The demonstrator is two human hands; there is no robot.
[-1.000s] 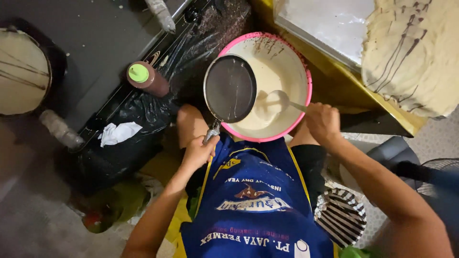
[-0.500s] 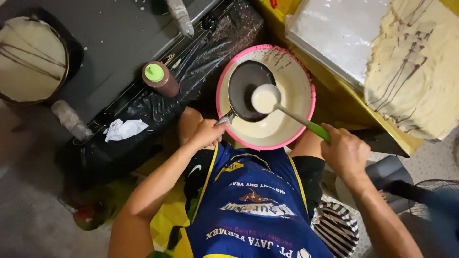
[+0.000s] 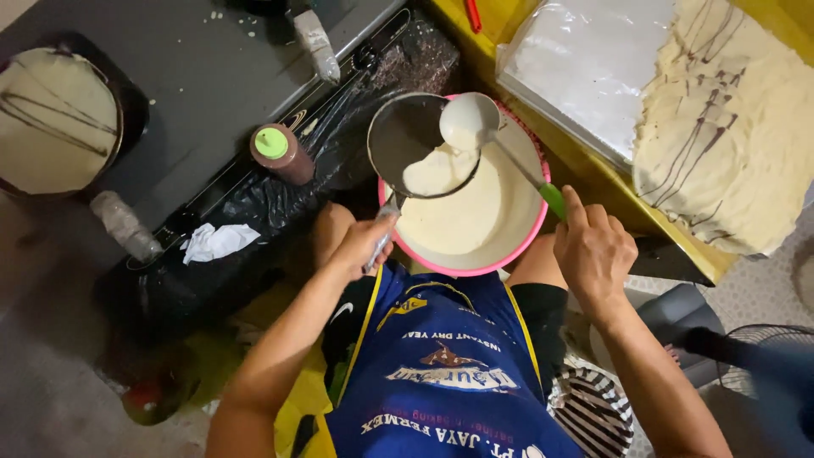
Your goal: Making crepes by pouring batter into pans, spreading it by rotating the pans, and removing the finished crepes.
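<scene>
The left hand [image 3: 360, 246] is clenched around the handle of a small dark pan [image 3: 415, 144], holding it over the far-left rim of a pink bowl [image 3: 475, 267] of pale batter that sits between the person's knees. The right hand [image 3: 593, 250] grips the green handle of a ladle [image 3: 469, 121], forefinger laid along it; the ladle's cup is tipped over the pan's right edge and batter lies in a pale pool across the near half of the pan — the far half is bare and dark.

Left of the bowl is a low black stove wrapped in black plastic [image 3: 203, 280]. On its near edge stand a brown squeeze bottle with a green cap [image 3: 280, 153] and a crumpled white tissue [image 3: 216, 242]; a clear plastic bottle [image 3: 123, 225] lies at its left corner. At the stove's far-left corner another pan [image 3: 55, 119] holds a pale round crepe streaked with dark lines.

Right of the bowl, a yellow bench [image 3: 593, 174] carries a tray covered in clear plastic [image 3: 585, 72] and, at its right edge, a stack of finished crepes [image 3: 729, 127] with dark stripes. A fan [image 3: 755, 365] stands on the floor at the lower right.
</scene>
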